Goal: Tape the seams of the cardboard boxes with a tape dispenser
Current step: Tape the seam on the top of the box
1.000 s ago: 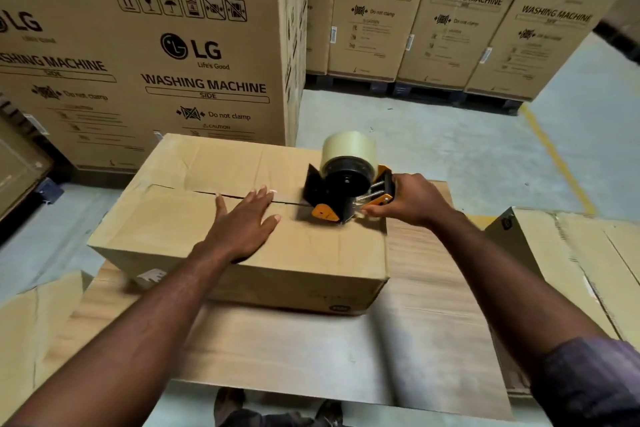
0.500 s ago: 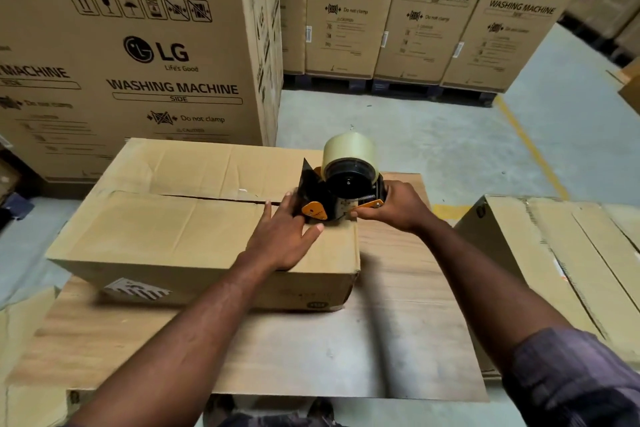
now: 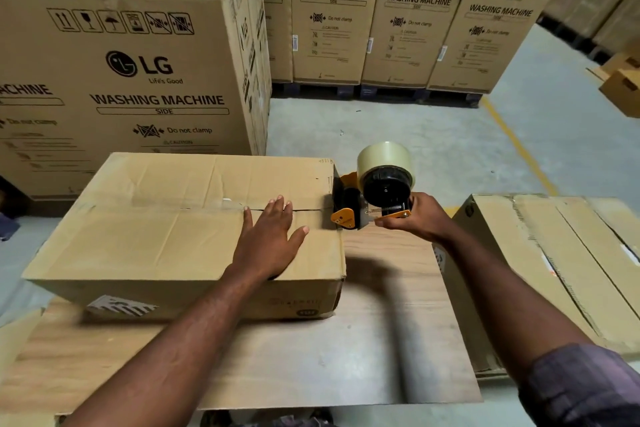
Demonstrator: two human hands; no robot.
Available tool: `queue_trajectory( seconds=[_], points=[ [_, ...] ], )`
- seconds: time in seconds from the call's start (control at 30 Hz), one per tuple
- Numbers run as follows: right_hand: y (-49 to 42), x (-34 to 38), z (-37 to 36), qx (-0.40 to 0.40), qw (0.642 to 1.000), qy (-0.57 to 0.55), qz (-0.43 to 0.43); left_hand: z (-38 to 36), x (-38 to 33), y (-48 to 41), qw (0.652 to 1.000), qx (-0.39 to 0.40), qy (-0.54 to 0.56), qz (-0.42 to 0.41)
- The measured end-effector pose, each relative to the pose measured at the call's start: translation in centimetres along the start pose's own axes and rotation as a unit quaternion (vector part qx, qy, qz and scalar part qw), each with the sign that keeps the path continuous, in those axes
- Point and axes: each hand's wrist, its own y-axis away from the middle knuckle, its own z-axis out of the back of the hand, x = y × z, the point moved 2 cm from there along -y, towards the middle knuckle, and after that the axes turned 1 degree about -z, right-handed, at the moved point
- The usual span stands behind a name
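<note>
Now the left hand [image 3: 268, 243] presses flat, fingers straight, on the brown cardboard box [image 3: 156, 239] beside its seam; at the box's right end, the right hand [image 3: 420, 218] grips the orange-and-black tape dispenser [image 3: 375, 191].

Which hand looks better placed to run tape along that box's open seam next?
The right hand: it grips the tape dispenser at the right end of the seam on the box. The left hand lies flat across the seam, pressing the flaps down.
</note>
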Motion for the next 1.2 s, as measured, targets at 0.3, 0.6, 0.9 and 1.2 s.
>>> queue_trajectory(
  seconds=[0.3, 0.6, 0.9, 1.2],
  points=[
    [-0.3, 0.7, 0.0, 0.030, 0.999, -0.022, -0.002, -1.2, -6.6, -1.3, 0.995, 0.014, 0.056, -0.084],
    [-0.1, -1.3, -0.3, 0.032, 0.998, -0.034, -0.031, -1.3, -6.9, -1.6, 0.994, 0.016, 0.073, -0.075],
    [0.3, -4.3, 0.6, 0.057, 0.996, 0.056, -0.042, -1.1, -7.1, -1.3, 0.995, 0.032, 0.064, -0.072],
    [-2.7, -2.3, 0.3, 0.116, 0.989, 0.090, -0.009, -0.9, -7.2, -1.3, 0.995, 0.030, 0.066, -0.071]
  ],
)
